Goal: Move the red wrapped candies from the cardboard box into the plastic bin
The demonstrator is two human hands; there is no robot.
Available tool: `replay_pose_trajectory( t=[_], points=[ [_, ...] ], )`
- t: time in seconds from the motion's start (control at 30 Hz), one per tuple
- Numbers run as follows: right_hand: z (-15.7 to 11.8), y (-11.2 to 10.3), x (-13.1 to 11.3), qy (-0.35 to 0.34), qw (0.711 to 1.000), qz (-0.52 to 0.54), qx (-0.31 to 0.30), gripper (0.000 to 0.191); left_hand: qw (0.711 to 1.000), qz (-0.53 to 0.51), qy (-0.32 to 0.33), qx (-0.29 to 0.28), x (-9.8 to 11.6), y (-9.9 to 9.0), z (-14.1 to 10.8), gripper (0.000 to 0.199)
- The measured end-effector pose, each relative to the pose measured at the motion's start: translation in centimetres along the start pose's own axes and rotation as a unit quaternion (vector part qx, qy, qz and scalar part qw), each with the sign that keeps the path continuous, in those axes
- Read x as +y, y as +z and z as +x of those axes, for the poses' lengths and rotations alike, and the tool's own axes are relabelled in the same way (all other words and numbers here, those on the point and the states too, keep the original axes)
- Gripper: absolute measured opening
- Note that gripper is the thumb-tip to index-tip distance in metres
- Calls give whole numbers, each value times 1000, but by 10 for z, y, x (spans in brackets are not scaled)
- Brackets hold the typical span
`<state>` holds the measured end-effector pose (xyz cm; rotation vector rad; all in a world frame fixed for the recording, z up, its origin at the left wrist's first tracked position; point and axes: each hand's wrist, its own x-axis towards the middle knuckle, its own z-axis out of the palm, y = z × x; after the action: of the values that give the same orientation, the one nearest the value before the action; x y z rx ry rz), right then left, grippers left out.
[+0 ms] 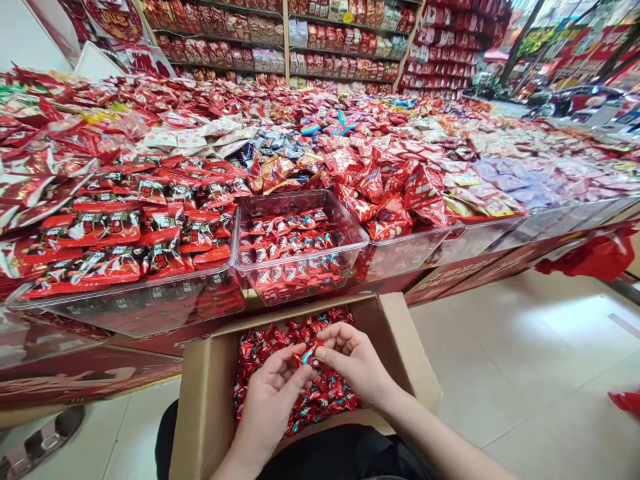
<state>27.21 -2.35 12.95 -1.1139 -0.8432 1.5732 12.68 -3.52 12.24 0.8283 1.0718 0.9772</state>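
Note:
Both hands are over an open cardboard box (193, 393) filled with red wrapped candies (257, 350). Between my fingertips is one red candy (309, 355) with a turquoise stripe. My left hand (273, 393) pinches its left end, while my right hand (353, 360) pinches the right end between thumb and fingers. Just beyond the box, a clear plastic bin (300, 257) holds small red candies in rows, its upper part unfilled.
Bins of black-and-red packets (107, 227) and large red triangular packets (393, 193) flank the clear bin. Packed shelves (345, 40) stand behind. A person's sandalled foot (45, 440) is at lower left, and a red bag (595, 257) hangs at right.

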Motion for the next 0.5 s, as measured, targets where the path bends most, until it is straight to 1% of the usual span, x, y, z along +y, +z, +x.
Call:
replay_pose_trajectory(
  t=[0.07,0.17,0.2,0.23,0.27,0.33,0.37,0.4,0.43,0.47,0.5],
  points=[
    [-2,2,2,16,999,41,2,24,1000,-4,-28,7,4,0,0,26],
    [-5,4,7,62,988,140,-11,25,996,-52,-69,9,11,2,-3,29],
    [-5,4,9,67,986,149,-15,25,994,-71,-83,12,13,3,-4,30],
    [-6,4,9,63,989,136,-19,24,992,-88,-92,15,14,3,-5,32],
    [-7,3,9,50,993,101,-20,24,990,-97,-97,17,14,3,-5,34],
    [-10,1,5,10,1000,-12,-24,20,988,-102,-110,22,13,1,-6,34],
    [-12,-1,2,-22,996,-79,-33,19,988,-98,-119,22,11,-1,-6,33],
    [-14,-2,-3,-62,985,-150,-53,21,987,-94,-128,21,10,-4,-5,31],
    [-16,-4,-8,-108,966,-220,-87,27,987,-87,-135,18,8,-7,-5,29],
    [-18,-5,-13,-156,936,-289,-130,34,987,-81,-140,14,8,-11,-5,29],
    [-20,-6,-18,-203,897,-353,-173,37,987,-74,-143,7,7,-14,-5,29]
  ],
)
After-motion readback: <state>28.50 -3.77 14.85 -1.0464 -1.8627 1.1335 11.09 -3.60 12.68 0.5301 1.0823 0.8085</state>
